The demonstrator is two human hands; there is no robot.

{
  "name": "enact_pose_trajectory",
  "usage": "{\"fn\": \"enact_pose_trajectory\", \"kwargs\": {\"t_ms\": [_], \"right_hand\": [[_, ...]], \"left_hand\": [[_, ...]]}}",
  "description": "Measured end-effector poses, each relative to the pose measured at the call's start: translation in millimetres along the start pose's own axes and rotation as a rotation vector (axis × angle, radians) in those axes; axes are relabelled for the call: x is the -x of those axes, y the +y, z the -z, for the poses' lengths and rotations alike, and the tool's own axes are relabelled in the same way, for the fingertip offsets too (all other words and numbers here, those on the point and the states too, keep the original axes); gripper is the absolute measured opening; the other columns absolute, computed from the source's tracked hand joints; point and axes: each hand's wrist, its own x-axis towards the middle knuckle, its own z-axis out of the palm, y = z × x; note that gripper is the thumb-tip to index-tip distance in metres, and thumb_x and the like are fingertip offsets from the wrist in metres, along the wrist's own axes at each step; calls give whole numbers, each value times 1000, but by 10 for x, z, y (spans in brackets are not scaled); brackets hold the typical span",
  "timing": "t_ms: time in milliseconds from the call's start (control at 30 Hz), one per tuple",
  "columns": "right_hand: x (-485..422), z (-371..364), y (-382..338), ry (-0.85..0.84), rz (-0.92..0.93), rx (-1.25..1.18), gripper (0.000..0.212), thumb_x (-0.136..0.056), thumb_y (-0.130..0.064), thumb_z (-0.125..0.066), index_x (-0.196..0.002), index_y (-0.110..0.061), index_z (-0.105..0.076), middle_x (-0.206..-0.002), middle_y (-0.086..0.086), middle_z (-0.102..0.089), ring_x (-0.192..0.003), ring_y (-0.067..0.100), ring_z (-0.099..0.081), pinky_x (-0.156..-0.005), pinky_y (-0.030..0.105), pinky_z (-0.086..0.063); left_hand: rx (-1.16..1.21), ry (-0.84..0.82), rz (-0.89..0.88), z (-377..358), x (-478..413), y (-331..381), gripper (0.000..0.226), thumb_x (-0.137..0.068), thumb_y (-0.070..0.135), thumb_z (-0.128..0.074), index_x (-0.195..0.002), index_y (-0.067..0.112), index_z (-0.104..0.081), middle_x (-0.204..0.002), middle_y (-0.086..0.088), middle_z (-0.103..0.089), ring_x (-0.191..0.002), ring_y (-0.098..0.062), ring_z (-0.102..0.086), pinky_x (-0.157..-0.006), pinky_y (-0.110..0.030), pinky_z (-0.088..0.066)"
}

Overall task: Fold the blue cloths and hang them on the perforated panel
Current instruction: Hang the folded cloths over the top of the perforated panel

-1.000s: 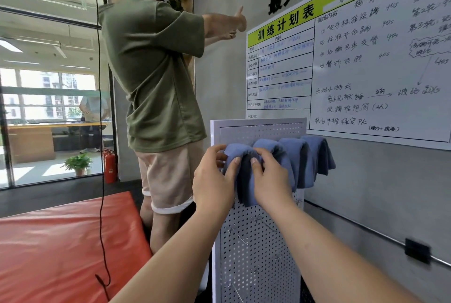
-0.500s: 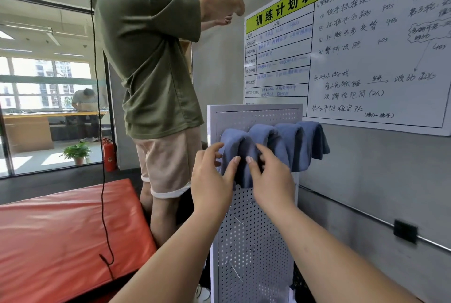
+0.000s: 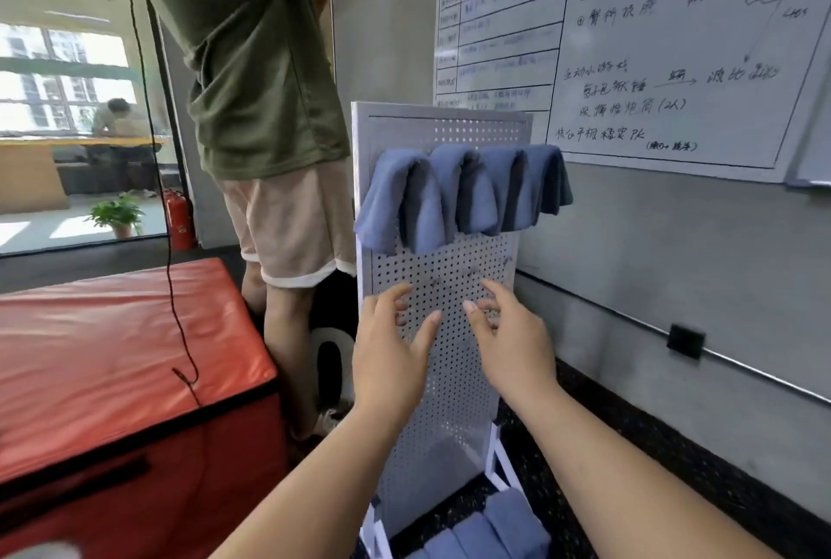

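Observation:
A white perforated panel (image 3: 445, 378) stands upright in front of me. Several folded blue cloths (image 3: 463, 192) hang side by side across its upper part. My left hand (image 3: 391, 347) and my right hand (image 3: 510, 338) hover in front of the panel below the cloths, fingers spread and relaxed, holding nothing. More folded blue cloths (image 3: 485, 527) lie on the floor at the panel's base.
A person in a green shirt (image 3: 252, 45) and beige shorts stands just left of the panel. A red padded mat (image 3: 112, 356) with a black cable over it fills the left. A whiteboard (image 3: 652, 41) hangs on the grey wall at right.
Both hands have let go of the leftmost hanging cloth and dropped below it. The view has tilted down, showing the floor cloths.

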Motion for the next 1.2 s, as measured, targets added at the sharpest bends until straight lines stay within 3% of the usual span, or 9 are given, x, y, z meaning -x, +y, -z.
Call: {"fn": "enact_pose_trajectory", "kwargs": {"t_ms": [200, 367, 533, 700, 867, 1067, 1200], "right_hand": [[631, -94, 767, -117, -124, 67, 49, -103, -60, -55, -148, -42, -52, -121, -19, -69, -99, 7, -69, -89, 42, -60], [1092, -173, 1421, -228, -267, 139, 51, -104, -58, -54, -151, -38, -50, -119, -21, -65, -105, 11, -67, -89, 44, -59], [1500, -324, 2156, -356, -400, 253, 52, -105, -54, -54, -154, -36, -47, -131, -8, -68, -103, 17, -69, -86, 45, -60], [1633, -522, 2777, -551, -462, 394, 60, -105, -55, -55, -159, -30, -43, -140, 6, -64, -120, 30, -65, -94, 46, -56], [1584, -784, 3199, -665, -494, 456, 60, -104, -52, -58, -157, -29, -45, -140, 12, -59, -120, 34, -62, -93, 46, -56], [1489, -1207, 3698, -726, -557, 457, 62, -105, -45, -61, -161, -26, -39, -146, 11, -52, -127, 33, -59, -101, 45, -54], [1477, -1472, 4088, -709, -600, 433, 62, -105, -42, -61, -161, -29, -38, -148, 9, -50, -127, 32, -59, -100, 43, -54]], "left_hand": [[-38, -183, 160, -279, 749, -398, 47, -93, 53, -76, -133, 36, -59, -113, 18, -55, -98, 6, -57, -80, -8, -41], [-104, -324, 319, -527, 1272, -836, 47, -94, 54, -75, -134, 36, -59, -110, 18, -55, -94, 0, -59, -86, -33, -56], [-170, -481, 442, -723, 1785, -1349, 47, -95, 53, -75, -134, 33, -60, -109, 17, -55, -90, -3, -61, -86, -40, -59], [-300, -697, 528, -903, 2212, -1926, 49, -93, 55, -76, -135, 35, -60, -113, 14, -60, -91, -3, -62, -86, -37, -58], [-272, -838, 571, -1309, 2386, -2194, 50, -95, 49, -75, -139, 34, -56, -120, 9, -59, -95, -11, -64, -91, -41, -57], [-203, -895, 665, -1941, 2540, -2543, 53, -96, 48, -75, -143, 34, -55, -125, 9, -58, -94, -2, -62, -86, -33, -56], [-197, -920, 737, -2234, 2643, -2923, 55, -95, 46, -77, -144, 31, -56, -123, 9, -59, -92, -6, -64, -77, -29, -54]]}}
